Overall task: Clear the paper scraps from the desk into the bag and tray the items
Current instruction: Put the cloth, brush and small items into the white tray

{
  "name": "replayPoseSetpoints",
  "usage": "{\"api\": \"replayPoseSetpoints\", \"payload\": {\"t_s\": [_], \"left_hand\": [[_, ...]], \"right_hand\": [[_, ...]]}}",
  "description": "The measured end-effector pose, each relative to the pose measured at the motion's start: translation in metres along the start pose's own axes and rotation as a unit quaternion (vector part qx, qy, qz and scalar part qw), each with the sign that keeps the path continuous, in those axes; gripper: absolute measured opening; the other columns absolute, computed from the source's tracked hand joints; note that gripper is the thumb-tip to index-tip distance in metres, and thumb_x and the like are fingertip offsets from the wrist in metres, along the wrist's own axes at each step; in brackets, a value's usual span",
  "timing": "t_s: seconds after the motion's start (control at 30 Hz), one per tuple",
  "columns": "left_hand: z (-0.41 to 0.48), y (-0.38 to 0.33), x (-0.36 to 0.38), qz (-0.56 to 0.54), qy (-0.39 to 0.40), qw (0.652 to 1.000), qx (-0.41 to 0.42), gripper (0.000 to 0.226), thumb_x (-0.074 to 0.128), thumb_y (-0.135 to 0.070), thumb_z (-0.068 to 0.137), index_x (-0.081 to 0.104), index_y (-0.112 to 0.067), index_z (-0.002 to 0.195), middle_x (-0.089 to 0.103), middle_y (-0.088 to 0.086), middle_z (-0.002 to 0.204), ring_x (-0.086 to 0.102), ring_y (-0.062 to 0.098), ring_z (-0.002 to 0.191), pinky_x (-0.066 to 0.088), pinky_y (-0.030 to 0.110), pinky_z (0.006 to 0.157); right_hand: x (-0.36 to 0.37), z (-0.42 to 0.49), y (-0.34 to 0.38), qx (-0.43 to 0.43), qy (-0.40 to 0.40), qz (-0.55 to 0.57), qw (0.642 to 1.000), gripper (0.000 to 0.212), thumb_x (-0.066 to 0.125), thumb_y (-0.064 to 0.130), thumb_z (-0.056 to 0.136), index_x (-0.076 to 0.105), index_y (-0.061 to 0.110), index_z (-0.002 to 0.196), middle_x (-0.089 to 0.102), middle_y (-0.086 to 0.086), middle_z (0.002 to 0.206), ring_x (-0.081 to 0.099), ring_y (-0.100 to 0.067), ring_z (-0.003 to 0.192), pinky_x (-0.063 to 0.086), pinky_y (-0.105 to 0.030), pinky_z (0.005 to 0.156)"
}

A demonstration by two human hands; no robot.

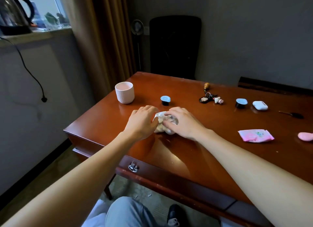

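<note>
A crumpled white wad point(160, 116), paper or a thin bag, lies on the brown desk point(194, 150) near its left part. My left hand point(141, 121) curls round its left side and my right hand point(182, 123) grips its right side, fingers bent over the top. Most of the wad is hidden under my fingers. Loose items lie further right: a key bunch point(210, 98), a white earbud case point(260, 105), two small black cups with blue lids point(165, 100) point(241, 103), a pink packet point(255, 135) and a pink object point(306, 136) at the right edge.
A ribbed pink-white cup point(124, 92) stands at the desk's back left. A dark pen-like tool point(292, 114) lies far right. A black chair point(175, 46) stands behind the desk, a kettle point(14, 11) on the sill. Small scraps point(149, 195) lie on the floor.
</note>
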State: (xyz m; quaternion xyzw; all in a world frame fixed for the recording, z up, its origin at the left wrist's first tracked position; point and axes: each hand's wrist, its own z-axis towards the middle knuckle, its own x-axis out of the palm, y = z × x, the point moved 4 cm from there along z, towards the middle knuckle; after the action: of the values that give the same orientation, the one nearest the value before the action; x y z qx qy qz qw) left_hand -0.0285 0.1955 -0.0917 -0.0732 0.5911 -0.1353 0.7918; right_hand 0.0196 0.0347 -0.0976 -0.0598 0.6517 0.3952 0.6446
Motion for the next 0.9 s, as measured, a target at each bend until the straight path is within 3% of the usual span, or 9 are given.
{"api": "replayPoseSetpoints", "payload": {"t_s": [0.13,0.27,0.43,0.53,0.63,0.8,0.9], "left_hand": [[0.018,0.0,0.004,0.002,0.003,1.0,-0.008,0.032,0.047,-0.027,0.097,0.058,-0.023,0.127,0.058,-0.003,0.135,0.053,0.019,0.121,0.04,0.037,0.097],[0.031,-0.005,0.013,0.009,-0.012,1.0,0.008,0.027,0.049,-0.027,0.096,0.062,-0.023,0.12,0.062,-0.003,0.126,0.056,0.019,0.113,0.042,0.035,0.089],[0.05,-0.02,0.015,0.028,-0.026,0.999,0.031,0.028,0.047,-0.024,0.095,0.063,-0.02,0.118,0.065,0.0,0.12,0.058,0.023,0.105,0.044,0.037,0.085],[0.066,-0.025,0.017,0.029,-0.04,0.998,0.033,0.034,0.049,-0.02,0.093,0.061,-0.018,0.124,0.06,0.003,0.131,0.054,0.025,0.116,0.04,0.038,0.094],[0.082,-0.027,0.025,0.022,-0.032,0.999,0.02,0.039,0.051,-0.021,0.094,0.056,-0.019,0.133,0.046,0.004,0.147,0.039,0.025,0.137,0.032,0.042,0.109],[0.107,-0.026,0.045,0.031,0.051,0.998,-0.018,0.048,0.052,-0.024,0.096,0.042,-0.027,0.144,0.018,0.005,0.163,0.009,0.03,0.151,0.015,0.053,0.118],[0.119,-0.027,0.054,0.035,0.113,0.992,-0.048,0.053,0.05,-0.023,0.098,0.036,-0.029,0.149,0.013,0.004,0.164,0.007,0.032,0.151,0.016,0.057,0.117]], "right_hand": [[0.005,0.009,-0.013,0.016,0.06,-0.014,0.998,0.044,0.06,0.048,0.084,0.056,0.034,0.126,0.054,0.005,0.124,0.05,-0.021,0.116,0.045,-0.042,0.094],[-0.005,0.008,-0.029,0.021,0.039,-0.009,0.999,0.038,0.062,0.04,0.086,0.059,0.03,0.123,0.056,0.005,0.116,0.052,-0.017,0.107,0.043,-0.034,0.083],[-0.028,-0.001,-0.052,0.028,0.003,-0.023,0.999,0.025,0.059,0.036,0.089,0.064,0.029,0.112,0.058,0.009,0.113,0.054,-0.014,0.103,0.046,-0.033,0.082],[-0.045,-0.003,-0.067,0.036,-0.028,-0.01,0.999,0.019,0.058,0.036,0.09,0.066,0.028,0.106,0.059,0.01,0.11,0.055,-0.013,0.1,0.049,-0.035,0.082],[-0.058,0.0,-0.082,0.037,-0.054,-0.003,0.998,0.018,0.058,0.035,0.092,0.067,0.027,0.105,0.06,0.009,0.109,0.057,-0.013,0.1,0.05,-0.036,0.083],[-0.075,0.004,-0.104,0.044,-0.071,-0.003,0.996,0.019,0.057,0.033,0.093,0.067,0.025,0.107,0.059,0.009,0.111,0.055,-0.013,0.1,0.049,-0.036,0.084],[-0.084,0.003,-0.119,0.056,-0.076,-0.013,0.995,0.021,0.056,0.033,0.094,0.067,0.025,0.109,0.06,0.009,0.112,0.054,-0.015,0.1,0.047,-0.034,0.082]]}}
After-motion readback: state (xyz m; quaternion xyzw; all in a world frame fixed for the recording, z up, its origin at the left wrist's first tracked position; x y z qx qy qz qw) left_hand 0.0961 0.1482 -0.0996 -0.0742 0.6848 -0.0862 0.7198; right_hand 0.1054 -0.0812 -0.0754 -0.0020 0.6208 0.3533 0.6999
